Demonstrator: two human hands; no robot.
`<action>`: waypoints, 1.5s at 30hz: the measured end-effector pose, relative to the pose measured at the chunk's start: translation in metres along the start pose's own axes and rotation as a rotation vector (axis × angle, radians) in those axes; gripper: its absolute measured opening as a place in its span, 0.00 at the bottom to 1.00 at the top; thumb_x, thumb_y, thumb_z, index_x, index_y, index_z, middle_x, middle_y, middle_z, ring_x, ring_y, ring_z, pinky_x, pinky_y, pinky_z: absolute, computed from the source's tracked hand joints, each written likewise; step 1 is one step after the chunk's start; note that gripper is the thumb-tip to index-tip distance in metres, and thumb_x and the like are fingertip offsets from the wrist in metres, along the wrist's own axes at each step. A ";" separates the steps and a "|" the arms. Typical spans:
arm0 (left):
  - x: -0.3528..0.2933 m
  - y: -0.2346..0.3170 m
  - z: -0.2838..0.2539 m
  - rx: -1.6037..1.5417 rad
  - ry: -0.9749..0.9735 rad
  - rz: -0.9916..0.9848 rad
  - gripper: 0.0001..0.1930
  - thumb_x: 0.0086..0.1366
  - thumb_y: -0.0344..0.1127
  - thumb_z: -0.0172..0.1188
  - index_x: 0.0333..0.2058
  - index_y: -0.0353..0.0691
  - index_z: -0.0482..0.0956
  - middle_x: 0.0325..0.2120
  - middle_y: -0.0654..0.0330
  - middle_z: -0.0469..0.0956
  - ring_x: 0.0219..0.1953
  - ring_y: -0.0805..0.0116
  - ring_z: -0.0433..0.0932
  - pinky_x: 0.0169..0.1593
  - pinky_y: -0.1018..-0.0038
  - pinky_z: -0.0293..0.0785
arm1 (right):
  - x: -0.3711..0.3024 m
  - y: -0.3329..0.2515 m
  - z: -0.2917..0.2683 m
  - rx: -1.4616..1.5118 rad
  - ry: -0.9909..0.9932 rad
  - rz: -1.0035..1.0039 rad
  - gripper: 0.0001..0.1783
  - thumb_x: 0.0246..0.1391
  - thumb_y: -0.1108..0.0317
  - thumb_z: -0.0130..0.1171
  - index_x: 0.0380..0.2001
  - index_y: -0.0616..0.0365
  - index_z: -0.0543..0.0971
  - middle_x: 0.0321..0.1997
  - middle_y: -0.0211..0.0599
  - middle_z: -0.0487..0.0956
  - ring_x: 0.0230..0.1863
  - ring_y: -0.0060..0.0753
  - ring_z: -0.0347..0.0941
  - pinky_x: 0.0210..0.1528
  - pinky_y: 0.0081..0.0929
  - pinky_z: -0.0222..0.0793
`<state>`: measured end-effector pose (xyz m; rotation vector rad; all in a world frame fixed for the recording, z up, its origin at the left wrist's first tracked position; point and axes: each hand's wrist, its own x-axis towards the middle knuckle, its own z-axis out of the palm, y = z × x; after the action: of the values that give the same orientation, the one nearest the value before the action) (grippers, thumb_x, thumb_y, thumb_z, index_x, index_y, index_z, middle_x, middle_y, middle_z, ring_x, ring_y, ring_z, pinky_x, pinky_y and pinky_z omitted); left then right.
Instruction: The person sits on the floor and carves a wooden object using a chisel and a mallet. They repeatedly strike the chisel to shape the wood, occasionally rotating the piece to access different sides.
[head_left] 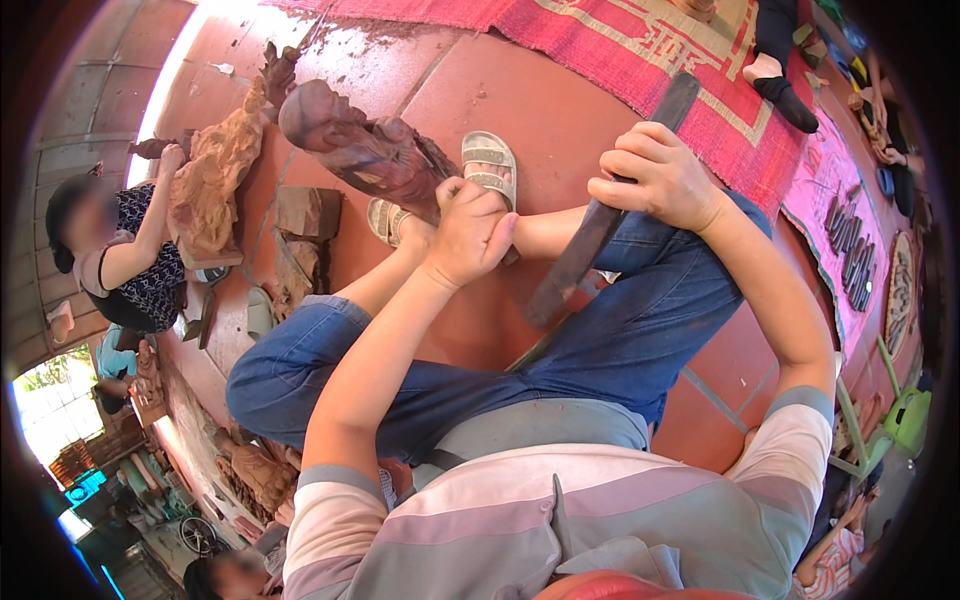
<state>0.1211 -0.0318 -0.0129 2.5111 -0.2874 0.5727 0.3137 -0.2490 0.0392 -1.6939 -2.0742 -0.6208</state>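
Observation:
A dark brown wooden carving of a figure with a rounded head lies tilted ahead of me, its lower end reaching my left hand. My left hand is closed against that end. A short dark tip pokes out below the fist; whether it belongs to the carving or to a slim tool in the fist is hidden. In my right hand, fingers are wrapped round the middle of a long, flat, dark wooden bar, slanted over my right thigh. The bar is apart from the carving.
Sandals are on my feet. Wood blocks lie at left, near a co-worker beside a large rough carving. A red woven mat spreads ahead; a pink cloth with several dark tools lies at right.

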 end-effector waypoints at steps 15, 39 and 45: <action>0.008 0.017 0.018 0.097 -0.027 -0.023 0.09 0.57 0.35 0.59 0.19 0.43 0.77 0.23 0.66 0.72 0.30 0.65 0.68 0.43 0.64 0.57 | 0.003 -0.008 -0.002 0.025 0.009 0.032 0.09 0.44 0.65 0.55 0.32 0.41 0.75 0.32 0.20 0.71 0.38 0.24 0.70 0.47 0.27 0.65; 0.003 0.012 0.006 0.016 -0.034 -0.030 0.10 0.54 0.35 0.61 0.15 0.44 0.77 0.22 0.68 0.72 0.31 0.68 0.70 0.45 0.63 0.55 | 0.001 -0.007 0.003 0.149 0.040 -0.030 0.10 0.43 0.67 0.56 0.32 0.42 0.76 0.31 0.22 0.71 0.36 0.26 0.70 0.46 0.27 0.66; 0.003 0.012 0.001 -0.017 -0.053 -0.046 0.10 0.56 0.34 0.59 0.16 0.43 0.76 0.22 0.67 0.72 0.32 0.67 0.70 0.46 0.63 0.55 | -0.004 -0.005 0.009 0.010 -0.047 0.110 0.10 0.42 0.66 0.55 0.32 0.43 0.75 0.32 0.23 0.71 0.38 0.26 0.70 0.45 0.26 0.66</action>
<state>0.1203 -0.0427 -0.0070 2.5128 -0.2529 0.4843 0.3091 -0.2484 0.0293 -1.8194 -1.9959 -0.5403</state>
